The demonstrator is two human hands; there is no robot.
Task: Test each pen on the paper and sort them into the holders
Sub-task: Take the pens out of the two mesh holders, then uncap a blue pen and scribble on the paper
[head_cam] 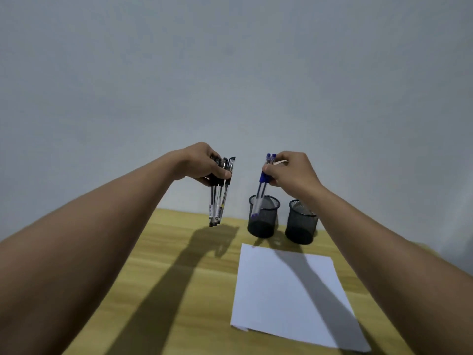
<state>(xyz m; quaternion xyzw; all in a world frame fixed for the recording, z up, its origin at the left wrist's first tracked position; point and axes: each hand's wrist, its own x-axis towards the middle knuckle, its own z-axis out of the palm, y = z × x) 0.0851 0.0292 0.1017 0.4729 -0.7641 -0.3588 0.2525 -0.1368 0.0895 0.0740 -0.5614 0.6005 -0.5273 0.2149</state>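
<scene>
At the left, the left hand [204,163] is raised above the far part of the wooden table [179,278], its fingers closed around a bundle of black pens [218,193] that hang down with their capped ends up by the knuckles. To the right of it, the right hand [289,172] pinches two blue pens [261,190] held together, tilted, their lower ends dipping toward the mouth of the left mesh holder [263,221]; whether the tips are inside it or only in front of it cannot be told. Just beside that holder, further right, stands the right mesh holder [300,224], partly behind the right forearm. Both holders sit at the far edge of the table against the wall. Nearer, in front of the holders, a white sheet of paper [289,290] lies flat, crossed by the shadow of the arm.
</scene>
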